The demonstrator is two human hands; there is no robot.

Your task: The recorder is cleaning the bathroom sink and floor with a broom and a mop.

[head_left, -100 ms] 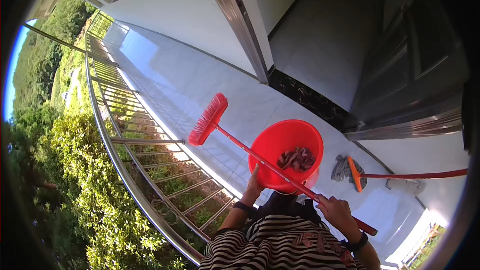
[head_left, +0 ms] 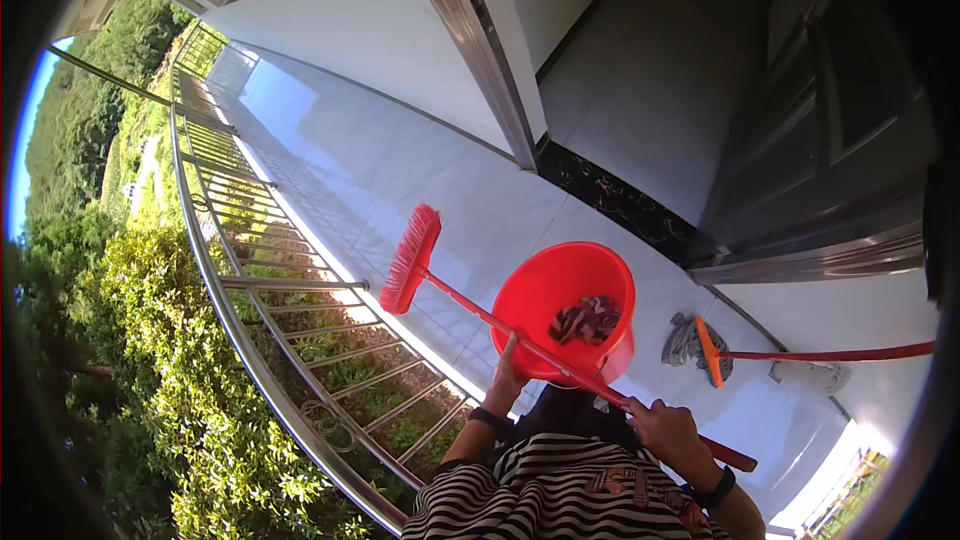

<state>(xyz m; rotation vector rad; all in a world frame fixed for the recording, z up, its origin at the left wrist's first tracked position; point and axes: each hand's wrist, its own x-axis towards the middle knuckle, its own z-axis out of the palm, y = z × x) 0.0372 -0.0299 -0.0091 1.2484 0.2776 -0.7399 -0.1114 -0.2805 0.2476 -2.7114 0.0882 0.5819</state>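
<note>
A red bucket (head_left: 520, 290) is held in front of me, with a dark, patterned wad of cloth (head_left: 585, 320) inside. My left hand (head_left: 507, 380) is closed on the bucket's rim at the near left side, close to where the broom handle crosses. Slanting over the bucket's mouth is a broom (head_left: 465, 302) with a red handle and red bristles (head_left: 410, 258), its head up to the left. Wrapped round the lower part of that handle is my right hand (head_left: 665, 433), to the right of the bucket. The left fingers are partly hidden.
A curved metal railing (head_left: 222, 285) runs along the left, with bushes beyond. On the tiled floor to the right lies a grey mop head (head_left: 682, 342) beside an orange-headed tool (head_left: 709, 350) with a red handle. A dark door (head_left: 830, 150) stands at an open doorway.
The broom head has come down a little, nearer to me. The bucket has shifted slightly left and tilted, showing more of its right outer wall. Both hands keep their holds.
</note>
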